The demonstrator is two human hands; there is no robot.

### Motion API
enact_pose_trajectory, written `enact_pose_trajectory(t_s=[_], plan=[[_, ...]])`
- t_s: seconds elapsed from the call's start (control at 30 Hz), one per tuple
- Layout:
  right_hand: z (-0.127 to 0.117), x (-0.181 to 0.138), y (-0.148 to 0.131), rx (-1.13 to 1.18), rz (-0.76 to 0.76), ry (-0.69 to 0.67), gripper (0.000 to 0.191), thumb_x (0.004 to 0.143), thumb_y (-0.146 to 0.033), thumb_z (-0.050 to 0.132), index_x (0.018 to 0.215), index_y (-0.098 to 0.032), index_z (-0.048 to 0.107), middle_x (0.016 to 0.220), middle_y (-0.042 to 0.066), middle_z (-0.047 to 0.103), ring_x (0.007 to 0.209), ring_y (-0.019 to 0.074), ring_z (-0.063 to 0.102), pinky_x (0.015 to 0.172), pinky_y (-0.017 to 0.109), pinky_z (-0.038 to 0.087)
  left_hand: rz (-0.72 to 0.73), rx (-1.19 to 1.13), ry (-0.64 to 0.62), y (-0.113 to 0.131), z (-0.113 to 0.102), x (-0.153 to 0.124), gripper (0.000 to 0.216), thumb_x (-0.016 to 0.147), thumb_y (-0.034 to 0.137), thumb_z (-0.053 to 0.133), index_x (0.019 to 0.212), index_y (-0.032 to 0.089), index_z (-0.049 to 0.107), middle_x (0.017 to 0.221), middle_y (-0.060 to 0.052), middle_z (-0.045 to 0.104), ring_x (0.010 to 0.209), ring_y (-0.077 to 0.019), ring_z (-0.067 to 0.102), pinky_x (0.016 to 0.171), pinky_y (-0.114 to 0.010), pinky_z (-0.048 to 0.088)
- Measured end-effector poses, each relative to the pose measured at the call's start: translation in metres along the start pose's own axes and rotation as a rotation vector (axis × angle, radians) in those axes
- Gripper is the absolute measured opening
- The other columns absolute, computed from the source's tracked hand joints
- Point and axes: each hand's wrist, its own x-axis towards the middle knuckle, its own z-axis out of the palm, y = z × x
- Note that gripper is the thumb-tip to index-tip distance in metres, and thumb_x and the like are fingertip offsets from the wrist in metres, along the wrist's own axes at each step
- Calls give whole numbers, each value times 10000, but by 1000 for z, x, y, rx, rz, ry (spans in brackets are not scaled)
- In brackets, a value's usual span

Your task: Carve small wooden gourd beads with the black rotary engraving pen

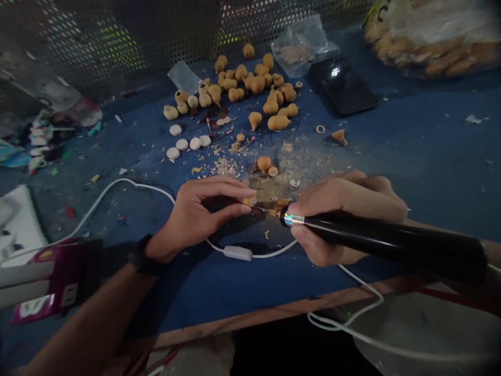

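Observation:
My left hand (pixel 207 206) pinches a small tan gourd piece (pixel 249 200) between thumb and fingertips, its cut end facing right. Wrapped round a thick black rotary tool (pixel 383 240) is my right hand (pixel 344 219). The tool's thin bit points left and reaches close to the gourd piece; I cannot tell if they touch. A white cord with an inline switch (pixel 237 253) passes below my hands. Just beyond my fingers lie a small gourd (pixel 264 163) and a little cut piece (pixel 273 171), among pale shavings.
Many small gourds (pixel 256 83) are piled at the back of the blue table (pixel 188 303), near white discs (pixel 182 144). A black phone (pixel 343 86) and a plastic bag of gourds (pixel 434 47) lie back right. At left sits a purple box (pixel 70 277).

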Motion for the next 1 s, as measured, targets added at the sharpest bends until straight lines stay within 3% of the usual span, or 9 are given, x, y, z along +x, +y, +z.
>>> enact_pose_trajectory(t_s=[0.3,0.57,0.7,0.87,1.0], plan=[[0,-1,0,26,5,2,112,963,-207,667,1001,-310,646,731,-135,743,498,111,650,566,283,603,27,10,13,-3,1,-1,168,981,434,1019,1099,320,983,1071,-72,957,976,-250,912,924,-357,756],[1,0,0,24,-5,15,110,963,-217,665,996,-318,634,723,-140,739,512,122,690,575,274,632,28,-2,1,-2,0,-1,129,985,398,1019,1103,360,983,1100,-46,956,995,-245,913,952,-356,748],[2,1,1,21,-2,20,95,977,-223,651,995,-316,635,719,-139,735,511,117,688,571,274,621,23,8,19,-4,1,-1,171,979,448,1020,1093,325,987,1075,-65,952,968,-246,909,925,-348,749],[0,-1,-1,20,13,-9,112,974,-205,660,1003,-312,642,726,-131,741,524,124,689,561,293,627,69,-1,15,-4,1,-1,145,991,367,1015,1132,352,987,1100,-51,959,994,-239,920,929,-327,749],[-1,-2,-2,16,47,-15,84,996,-237,668,1006,-317,643,740,-126,742,537,131,686,550,311,614,67,16,18,-3,1,-1,155,986,392,1019,1111,306,990,1080,-67,959,1002,-245,924,957,-326,751]])
